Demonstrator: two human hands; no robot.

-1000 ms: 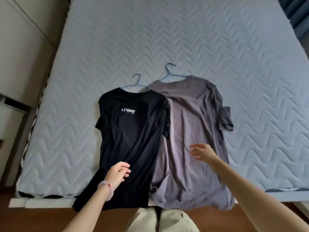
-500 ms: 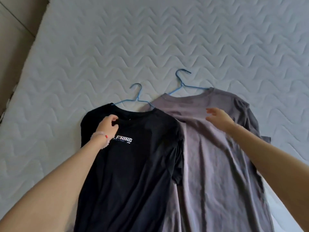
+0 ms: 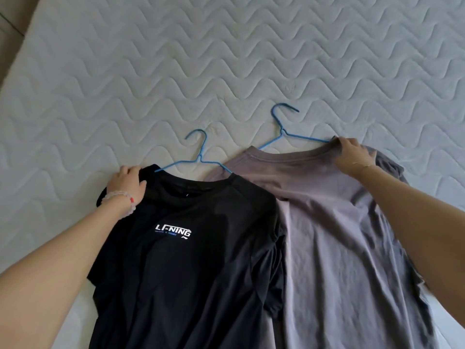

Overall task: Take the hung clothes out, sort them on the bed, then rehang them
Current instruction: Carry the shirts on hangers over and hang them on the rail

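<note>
Two T-shirts lie side by side on the bed, each on a blue wire hanger. The black T-shirt (image 3: 181, 260) with a white logo is on the left, its hanger (image 3: 200, 157) poking out past the collar. The grey T-shirt (image 3: 334, 248) lies to the right, partly under the black one, with its own hanger (image 3: 283, 131) sticking out. My left hand (image 3: 127, 181) grips the black shirt's left shoulder. My right hand (image 3: 353, 156) grips the grey shirt's right shoulder near the collar.
The quilted pale mattress (image 3: 226, 59) stretches beyond both hangers. A strip of floor or wall (image 3: 12, 18) shows past the bed's upper left edge.
Both hands have reached farther up the shirts, from the hems to the shoulders, and now grip the fabric there. The camera has leaned in closer over the bed.
</note>
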